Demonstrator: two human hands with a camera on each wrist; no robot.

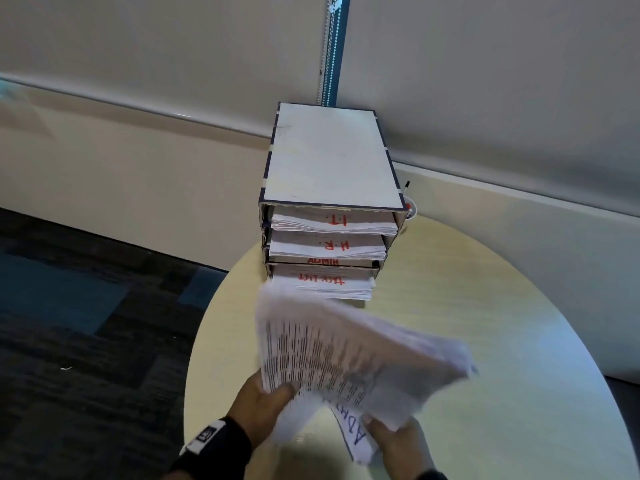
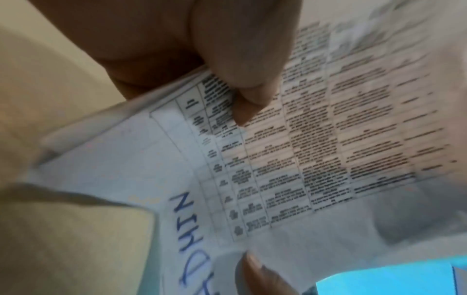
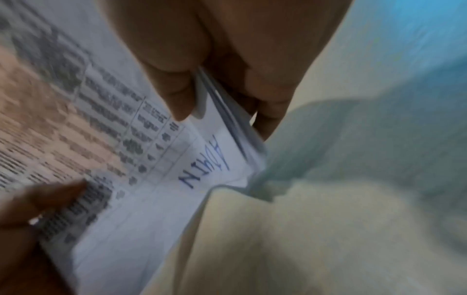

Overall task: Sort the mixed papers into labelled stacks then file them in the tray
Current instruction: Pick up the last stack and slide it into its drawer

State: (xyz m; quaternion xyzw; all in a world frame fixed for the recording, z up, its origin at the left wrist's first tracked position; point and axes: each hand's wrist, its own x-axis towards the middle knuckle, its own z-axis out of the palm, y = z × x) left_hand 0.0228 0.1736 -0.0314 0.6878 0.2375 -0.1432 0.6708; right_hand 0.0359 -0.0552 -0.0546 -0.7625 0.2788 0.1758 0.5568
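Note:
A stack of printed papers (image 1: 349,355) marked ADMIN in blue hangs over the table, blurred, its far end tilted up. My left hand (image 1: 266,400) grips its near left corner, thumb on top; my right hand (image 1: 394,438) pinches the near right edge by the ADMIN writing. In the left wrist view the thumb presses the stack of papers (image 2: 303,149); in the right wrist view fingers pinch the stack of papers (image 3: 177,179). Behind stands a white multi-shelf tray (image 1: 332,157) holding stacks marked I.T., H.R. and a task list; a shelf labelled ADMIN (image 1: 323,261) shows no papers.
The round pale table (image 1: 485,341) fills the lower right; its left edge drops to dark patterned carpet (image 1: 86,323). A wall and blinds with a bead cord (image 1: 329,50) stand behind the tray. A small pen and cup (image 1: 408,202) sit right of the tray.

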